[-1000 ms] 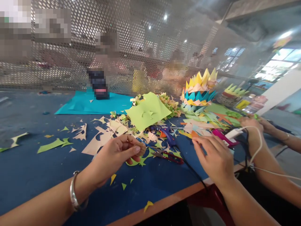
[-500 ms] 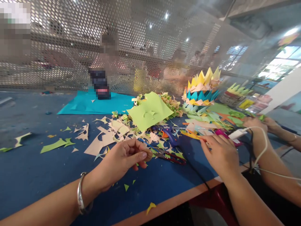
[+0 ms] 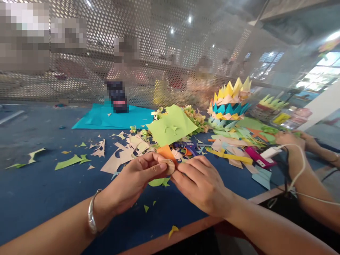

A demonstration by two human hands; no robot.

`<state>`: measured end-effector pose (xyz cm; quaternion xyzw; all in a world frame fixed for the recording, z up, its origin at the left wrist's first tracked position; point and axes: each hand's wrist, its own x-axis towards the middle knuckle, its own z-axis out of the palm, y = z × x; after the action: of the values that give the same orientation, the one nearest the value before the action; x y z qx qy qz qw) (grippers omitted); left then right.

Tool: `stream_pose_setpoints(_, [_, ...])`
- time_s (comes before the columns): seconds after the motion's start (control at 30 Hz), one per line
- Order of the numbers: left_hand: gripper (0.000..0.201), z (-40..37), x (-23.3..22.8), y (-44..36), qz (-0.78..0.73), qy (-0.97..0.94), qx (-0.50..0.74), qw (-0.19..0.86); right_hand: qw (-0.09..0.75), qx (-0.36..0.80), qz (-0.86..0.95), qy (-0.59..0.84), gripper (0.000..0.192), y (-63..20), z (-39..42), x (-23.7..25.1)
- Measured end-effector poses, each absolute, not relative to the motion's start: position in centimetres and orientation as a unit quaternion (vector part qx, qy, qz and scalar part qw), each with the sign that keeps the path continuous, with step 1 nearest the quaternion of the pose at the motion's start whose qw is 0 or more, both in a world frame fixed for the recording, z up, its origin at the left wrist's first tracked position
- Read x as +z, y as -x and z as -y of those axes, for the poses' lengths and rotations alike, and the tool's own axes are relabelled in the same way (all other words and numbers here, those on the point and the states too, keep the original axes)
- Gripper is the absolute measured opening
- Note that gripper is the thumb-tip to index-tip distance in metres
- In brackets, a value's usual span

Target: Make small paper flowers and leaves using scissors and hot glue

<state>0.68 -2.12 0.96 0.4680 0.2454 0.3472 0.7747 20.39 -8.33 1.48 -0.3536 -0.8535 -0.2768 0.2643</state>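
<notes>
Both hands met at center: left hand [image 3: 138, 177] and right hand [image 3: 199, 180] pinched an orange paper [image 3: 166, 153] together. Tiered crowns [image 3: 230, 101] stood finished at 2 o'clock; scraps [image 3: 117, 157] remained scattered.

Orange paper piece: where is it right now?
Centre of the head view, the orange paper piece is pinched between the left hand and right hand, below the green sheet.
</notes>
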Motion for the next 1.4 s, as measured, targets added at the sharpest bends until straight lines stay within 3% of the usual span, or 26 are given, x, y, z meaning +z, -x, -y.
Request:
stream_pose_setpoints(0.2, [0.028, 1.6, 0.4, -0.8, -0.282, -0.518, 0.380, 0.712, 0.366, -0.117, 0.826, 0.412, 0.009, -21.5, 7.7, 2.2])
stream_pose_setpoints(0.33, [0.025, 1.5, 0.5, -0.8, -0.297, -0.564, 0.380, 0.670, 0.361, -0.079, 0.812, 0.452, 0.011, -22.5, 7.2, 2.0])
stream_pose_setpoints(0.57, [0.019, 1.2, 0.8, -0.4, -0.341, -0.629, 0.373, 0.590, 0.284, -0.117, 0.742, 0.596, 0.015, -27.8, 8.5, -0.2])
stream_pose_setpoints(0.8, [0.021, 1.1, 0.1, -0.5, -0.340, -0.631, 0.368, 0.593, 0.194, -0.296, 0.612, 0.707, 0.018, -35.9, 11.4, -2.8])
stream_pose_setpoints(1.0, [0.022, 1.1, 0.2, -0.5, -0.343, -0.636, 0.360, 0.591, 0.114, -0.317, 0.568, 0.751, 0.044, -39.5, 10.7, -3.6])
stream_pose_setpoints(1.17, [0.021, 1.4, 0.6, -0.4, -0.344, -0.628, 0.368, 0.594, 0.052, -0.287, 0.580, 0.760, 0.036, -41.7, 8.6, -4.0])
stream_pose_setpoints(1.4, [0.020, 1.4, 0.9, -0.6, -0.330, -0.623, 0.368, 0.606, 0.037, -0.260, 0.629, 0.732, 0.017, -42.6, 6.8, -3.3])
